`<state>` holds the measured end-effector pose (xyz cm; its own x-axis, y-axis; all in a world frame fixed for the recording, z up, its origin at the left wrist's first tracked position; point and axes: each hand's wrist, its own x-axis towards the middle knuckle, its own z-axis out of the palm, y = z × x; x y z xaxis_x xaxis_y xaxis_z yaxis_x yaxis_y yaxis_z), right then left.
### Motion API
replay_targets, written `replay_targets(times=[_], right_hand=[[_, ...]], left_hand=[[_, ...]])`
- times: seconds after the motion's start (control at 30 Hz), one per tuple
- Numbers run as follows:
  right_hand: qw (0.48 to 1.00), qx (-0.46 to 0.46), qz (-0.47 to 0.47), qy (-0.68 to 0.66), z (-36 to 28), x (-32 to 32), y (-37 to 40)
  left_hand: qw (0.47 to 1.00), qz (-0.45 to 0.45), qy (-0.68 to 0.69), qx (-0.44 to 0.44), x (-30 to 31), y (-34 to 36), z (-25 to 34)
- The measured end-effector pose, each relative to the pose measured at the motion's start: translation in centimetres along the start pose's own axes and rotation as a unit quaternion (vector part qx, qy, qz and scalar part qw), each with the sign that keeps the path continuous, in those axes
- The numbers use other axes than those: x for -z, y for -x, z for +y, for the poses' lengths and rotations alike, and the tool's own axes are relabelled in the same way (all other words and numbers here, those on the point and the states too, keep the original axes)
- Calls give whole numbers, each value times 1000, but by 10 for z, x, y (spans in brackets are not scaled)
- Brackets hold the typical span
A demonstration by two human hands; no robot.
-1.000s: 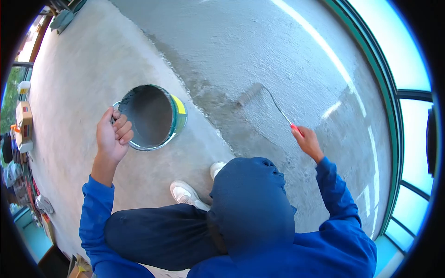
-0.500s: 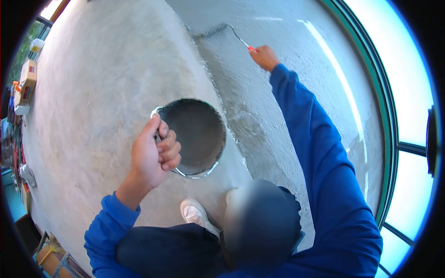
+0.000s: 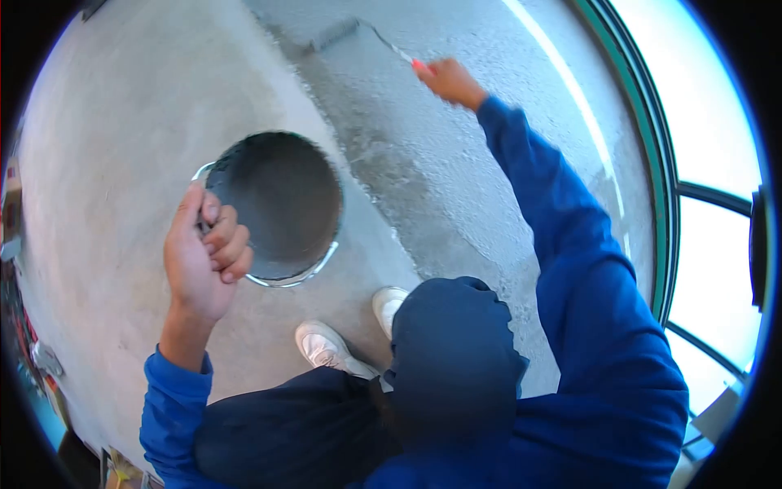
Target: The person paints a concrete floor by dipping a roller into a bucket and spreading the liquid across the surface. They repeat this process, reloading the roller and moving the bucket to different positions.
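Observation:
My left hand point(image 3: 208, 244) is closed round the wire handle of a round bucket point(image 3: 281, 204), which holds grey liquid. The bucket hangs over the bare concrete to the left of the wet strip. Out at arm's length, my right hand point(image 3: 450, 82) grips the red handle of a paint roller point(image 3: 334, 35). The roller's grey, loaded-looking sleeve rests on the floor near the edge of the wet grey coating point(image 3: 440, 179). A bent metal rod joins the sleeve to the handle.
Dry concrete floor point(image 3: 147, 122) spreads on the left. Along the right runs a green window frame point(image 3: 664, 163) with bright panes. My white shoes point(image 3: 326, 346) stand below the bucket. Boxes and other items point(image 3: 12, 204) line the far left edge.
The view has shifted, so the bucket, both hands and the roller appear further left and higher. The roller still lies along the coating's edge; both grips are unchanged.

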<state>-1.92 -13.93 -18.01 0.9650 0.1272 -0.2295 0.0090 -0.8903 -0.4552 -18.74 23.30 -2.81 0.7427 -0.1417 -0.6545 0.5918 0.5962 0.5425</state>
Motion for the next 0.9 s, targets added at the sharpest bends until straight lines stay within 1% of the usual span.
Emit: replay_targets(times=[0.03,0.07,0.13,0.17,0.23,0.27,0.3,0.4,0.43,0.53,0.57,0.67,0.77,0.87,0.9], right_hand=[[1000,-7,12,-7,30,-7,33],[999,-14,23,-36,40,-2,81],[998,-46,-10,-42,73,2,161],[996,-65,20,-54,85,1,204],[991,-112,-23,-65,111,5,278],[986,-147,-32,-76,120,6,313],[982,-158,-23,-96,126,8,347],[973,-217,-44,-69,145,18,438],[969,-235,-46,-65,152,19,466],[961,-271,-30,-53,168,27,542],[959,-278,-31,-41,171,33,561],[942,-327,-48,-62,176,50,602],[905,-402,3,-137,176,47,612],[924,-372,-14,-88,195,42,578],[936,-343,-7,-80,202,37,560]], left_hand=[[1000,2,-9,-3,-1,1,0],[1000,3,-14,-8,-2,3,0],[1000,3,-21,-23,-2,2,-1],[999,11,-28,-31,-4,3,-1],[999,6,-41,-35,-3,2,-1],[998,4,-47,-39,-3,0,0],[998,-8,-54,-44,-2,-1,0],[995,12,-73,-62,-11,0,0],[995,6,-77,-61,-11,-1,0],[995,-1,-82,-64,-12,-3,1],[995,-2,-82,-62,-9,-4,2],[995,-6,-80,-63,-9,-5,3],[995,3,-81,-65,-10,-2,1],[995,5,-81,-61,-12,-2,2],[995,5,-81,-59,-9,-2,2]])
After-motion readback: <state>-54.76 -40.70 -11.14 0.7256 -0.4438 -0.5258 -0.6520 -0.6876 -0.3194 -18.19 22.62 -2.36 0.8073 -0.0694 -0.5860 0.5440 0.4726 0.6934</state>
